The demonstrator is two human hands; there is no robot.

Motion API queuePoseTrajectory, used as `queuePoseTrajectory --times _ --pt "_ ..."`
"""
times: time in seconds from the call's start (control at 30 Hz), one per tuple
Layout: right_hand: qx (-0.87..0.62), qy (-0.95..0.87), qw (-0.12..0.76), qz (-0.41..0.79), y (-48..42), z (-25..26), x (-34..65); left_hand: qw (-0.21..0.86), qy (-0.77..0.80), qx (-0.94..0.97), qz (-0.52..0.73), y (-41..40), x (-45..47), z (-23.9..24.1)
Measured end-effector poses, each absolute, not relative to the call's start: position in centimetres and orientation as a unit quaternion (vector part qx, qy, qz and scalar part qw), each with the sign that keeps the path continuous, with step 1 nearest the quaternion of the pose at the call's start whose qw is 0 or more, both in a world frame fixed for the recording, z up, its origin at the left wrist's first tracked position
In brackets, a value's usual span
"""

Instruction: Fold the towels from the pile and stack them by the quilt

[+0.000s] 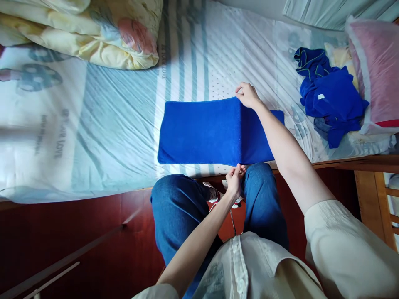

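Note:
A bright blue towel (202,131) lies flat on the bed's pale striped sheet (109,120), partly folded over itself with a fold edge running near its right third. My right hand (247,94) pinches the far end of that folded edge. My left hand (235,181) pinches the near end of the same edge, at the mattress's front border above my knees.
A heap of crumpled blue cloths (330,97) lies to the right beside a pink pillow (375,70). A yellow flowered quilt (93,31) is bunched at the far left. A wooden bed frame (368,164) and chair slats (388,207) stand at right; dark red floor lies below.

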State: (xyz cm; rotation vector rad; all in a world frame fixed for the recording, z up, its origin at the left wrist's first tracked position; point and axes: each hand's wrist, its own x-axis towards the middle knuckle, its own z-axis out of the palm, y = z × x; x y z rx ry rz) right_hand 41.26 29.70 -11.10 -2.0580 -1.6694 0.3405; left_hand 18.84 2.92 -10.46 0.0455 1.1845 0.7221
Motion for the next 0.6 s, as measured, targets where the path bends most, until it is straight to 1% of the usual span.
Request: queuePoseTrajectory --times 0.07,0.13,0.23,0.33,0.43,0.6 --pt "-0.742 -0.604 0.249 0.151 29.2 -8.9 41.5 0.759 0.545 0.093 0.343 3.1 17.8 -9.6" --pt "-0.737 -0.598 0.277 0.149 28.7 -6.7 41.9 0.736 0.549 0.178 0.355 3.9 16.3 -8.9" --pt "-0.724 -0.583 0.341 0.138 27.8 -3.9 42.9 0.683 0.549 0.283 0.391 6.6 13.7 -7.9" --pt "-0.695 -0.57 0.412 0.148 26.5 -1.1 43.9 0.625 0.537 0.344 0.45 11.1 11.2 -6.4" --pt "-0.666 -0.553 0.472 0.168 24.4 2.0 44.6 0.6 0.499 0.385 0.493 16.1 9.3 -3.6" --pt "-0.633 -0.524 0.524 0.225 20.6 7.0 44.4 0.594 0.435 0.429 0.523 22.9 7.2 2.2"
